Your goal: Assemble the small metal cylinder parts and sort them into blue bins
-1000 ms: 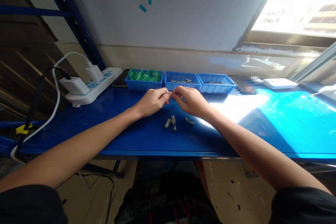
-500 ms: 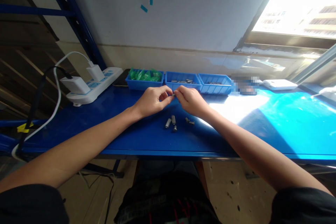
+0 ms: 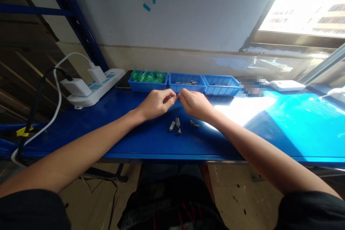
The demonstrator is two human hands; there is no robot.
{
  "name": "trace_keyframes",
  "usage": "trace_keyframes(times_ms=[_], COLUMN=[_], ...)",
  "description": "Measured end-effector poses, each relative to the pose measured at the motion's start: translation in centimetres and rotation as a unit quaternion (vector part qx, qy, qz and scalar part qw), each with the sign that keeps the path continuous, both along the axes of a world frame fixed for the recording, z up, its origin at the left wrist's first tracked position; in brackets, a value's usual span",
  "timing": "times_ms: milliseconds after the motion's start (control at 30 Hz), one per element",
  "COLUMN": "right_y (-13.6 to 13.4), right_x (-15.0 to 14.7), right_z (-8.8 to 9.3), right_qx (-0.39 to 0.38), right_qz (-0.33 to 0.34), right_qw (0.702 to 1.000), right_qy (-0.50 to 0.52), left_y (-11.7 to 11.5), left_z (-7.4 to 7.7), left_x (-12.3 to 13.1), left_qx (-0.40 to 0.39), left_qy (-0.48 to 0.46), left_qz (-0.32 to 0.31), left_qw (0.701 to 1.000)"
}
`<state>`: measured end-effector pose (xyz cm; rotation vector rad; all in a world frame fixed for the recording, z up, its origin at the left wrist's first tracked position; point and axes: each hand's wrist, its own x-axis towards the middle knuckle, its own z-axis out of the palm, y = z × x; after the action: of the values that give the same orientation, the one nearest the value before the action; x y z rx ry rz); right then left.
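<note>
My left hand (image 3: 155, 104) is closed in a pinch, thumb against forefinger, above the blue tabletop. My right hand (image 3: 194, 103) is pinched just beside it, the fingertips of both meeting. A small metal part (image 3: 177, 96) shows as a sliver between the two pinches; fingers hide most of it, so its exact kind cannot be made out. Below the hands lie two metal hex standoffs, one to the left (image 3: 172, 126) and one to the right (image 3: 177, 122). A countersunk screw (image 3: 179, 131) stands close to them. More small screws (image 3: 194, 124) lie together further right.
Three blue bins line the wall: one with green plastic bags (image 3: 148, 85), a middle one with metal parts (image 3: 187, 88), and a right one (image 3: 222, 90) with small metal pieces. At left sits a power strip (image 3: 94, 90) with chargers; a white device (image 3: 287, 85) lies right.
The fingertips have closed in slightly, and the right hand has turned a little, so less of the metal part shows. The loose pieces on the table are unmoved.
</note>
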<state>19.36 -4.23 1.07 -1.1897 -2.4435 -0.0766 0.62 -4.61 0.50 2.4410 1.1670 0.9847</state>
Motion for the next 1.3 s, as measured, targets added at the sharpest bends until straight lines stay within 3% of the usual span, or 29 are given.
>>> trace_keyframes(times_ms=[633,967,1300], right_y=[-0.18,-0.19,-0.07], right_x=[-0.42,-0.30,-0.30], right_z=[-0.06,-0.24,-0.32], right_qx=[-0.010,-0.001,0.001], right_qz=[-0.037,0.045,0.018], right_qw=[0.999,0.997,0.996], right_qy=[0.010,0.069,0.084], left_y=[-0.03,0.18,-0.05], left_z=[0.00,0.03,-0.20], left_x=[0.24,0.12,0.21], left_qx=[0.035,-0.040,-0.047], left_qy=[-0.009,-0.045,-0.028], left_qz=[0.020,0.018,0.008], left_qw=[0.999,0.998,0.998])
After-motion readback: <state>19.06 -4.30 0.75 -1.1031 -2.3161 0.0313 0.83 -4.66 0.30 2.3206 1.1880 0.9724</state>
